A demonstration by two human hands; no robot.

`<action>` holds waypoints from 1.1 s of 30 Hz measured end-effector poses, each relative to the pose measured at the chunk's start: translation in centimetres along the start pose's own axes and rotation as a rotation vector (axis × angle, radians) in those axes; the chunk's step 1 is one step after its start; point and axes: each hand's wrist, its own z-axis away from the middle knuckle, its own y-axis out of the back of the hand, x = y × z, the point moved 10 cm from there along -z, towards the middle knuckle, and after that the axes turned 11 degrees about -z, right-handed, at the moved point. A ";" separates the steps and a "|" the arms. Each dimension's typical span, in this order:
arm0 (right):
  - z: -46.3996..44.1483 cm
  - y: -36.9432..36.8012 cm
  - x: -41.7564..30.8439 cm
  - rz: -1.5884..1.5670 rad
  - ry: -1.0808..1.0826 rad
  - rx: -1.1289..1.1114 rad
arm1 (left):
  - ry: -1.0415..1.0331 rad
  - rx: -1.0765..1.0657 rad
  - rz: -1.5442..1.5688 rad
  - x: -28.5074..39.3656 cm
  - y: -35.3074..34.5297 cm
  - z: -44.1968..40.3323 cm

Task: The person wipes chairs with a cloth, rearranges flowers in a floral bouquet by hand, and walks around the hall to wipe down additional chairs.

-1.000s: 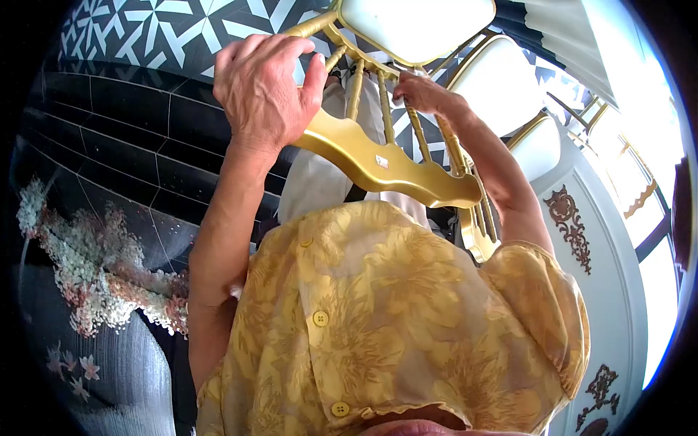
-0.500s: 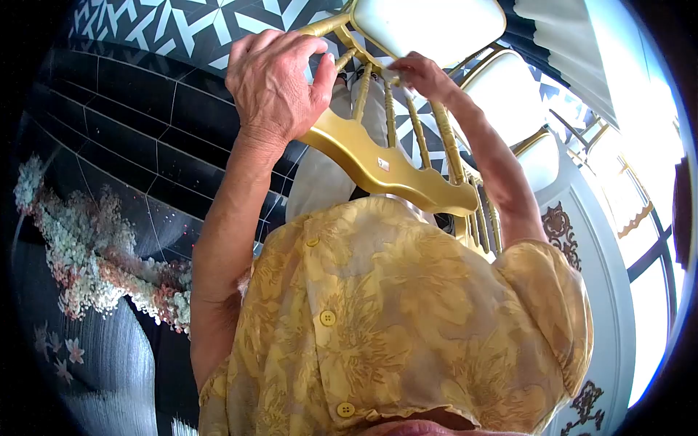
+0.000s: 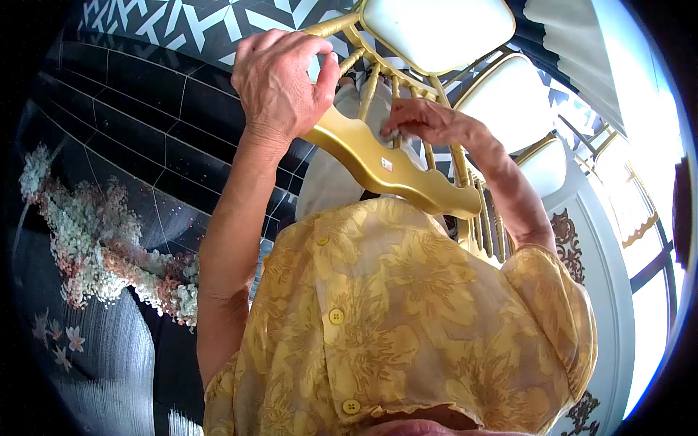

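A gold chair (image 3: 407,182) stands in front of me with its backrest towards my body. Its wavy top rail carries a small white sticker (image 3: 387,165), and its padded seat (image 3: 436,33) is white. My left hand (image 3: 283,91) is closed over the left upper corner of the backrest, thumb by the top rail. The fingers of my right hand (image 3: 429,122) close round one of the thin turned spindles, just beyond the top rail. A small pale patch shows at those fingertips; what it is I cannot make out.
More gold chairs with white seats (image 3: 505,98) stand to the right, beside a white panel (image 3: 592,291) with brown ornaments. Black tiled steps (image 3: 138,120) and a pale pink and white flower arrangement (image 3: 109,247) lie left. The floor (image 3: 182,25) is patterned.
My right hand has moved from near the seat end of the backrest towards the top rail and slightly left. My left hand keeps its hold on the corner. The view has shifted slightly.
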 end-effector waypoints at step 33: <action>-14.2 6.9 12.1 0.271 -0.252 0.485 | 0.004 -0.059 0.016 -0.1 0.1 -0.4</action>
